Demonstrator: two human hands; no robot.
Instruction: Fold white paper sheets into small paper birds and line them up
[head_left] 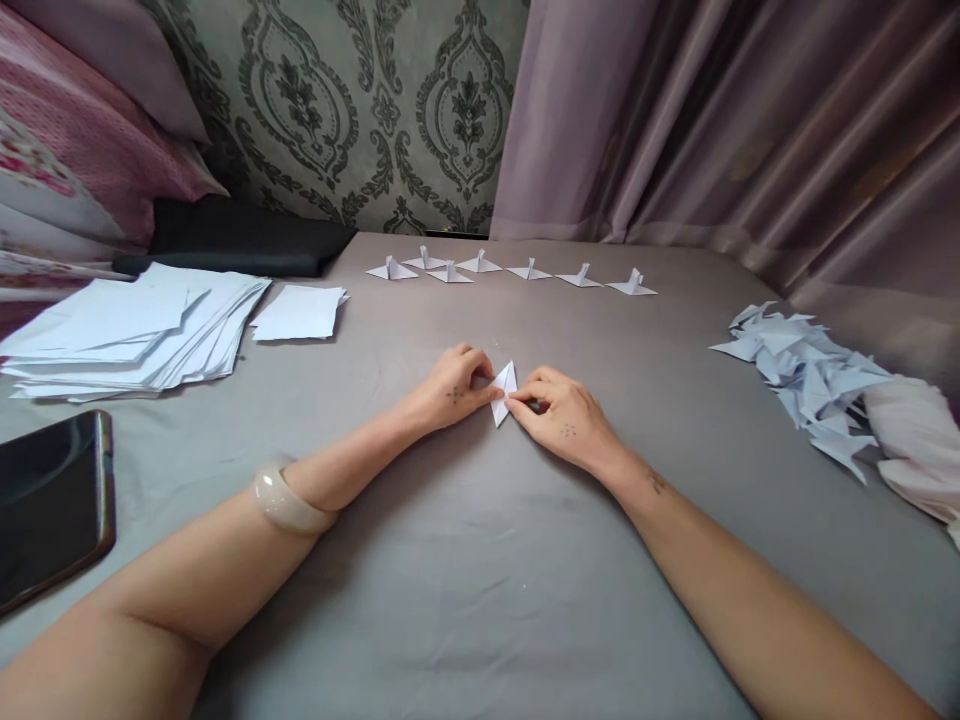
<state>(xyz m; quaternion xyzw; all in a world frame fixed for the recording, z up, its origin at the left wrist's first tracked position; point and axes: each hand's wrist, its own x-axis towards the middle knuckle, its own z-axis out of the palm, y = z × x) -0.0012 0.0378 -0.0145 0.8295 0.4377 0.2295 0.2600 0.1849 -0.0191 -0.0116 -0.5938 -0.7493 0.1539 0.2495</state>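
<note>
A small piece of folded white paper (505, 381), diamond-shaped with a crease down its middle, is held just above or on the grey cloth in the centre. My left hand (459, 388) pinches its left edge between thumb and fingers. From the other side, my right hand (564, 412) grips its right edge with thumb and forefinger. Parts of the paper are hidden behind the fingertips. Farther back stands a row of several folded white paper pieces (529, 270), each with flat wings and a raised middle.
Stacked white paper sheets (135, 330) and a smaller stack of paper squares (298, 313) lie at the left. A phone (56, 510) rests at the left front. Piled folded paper shapes (810, 375) sit at the right beside a pale cloth (915, 440). Curtains (675, 120) hang behind.
</note>
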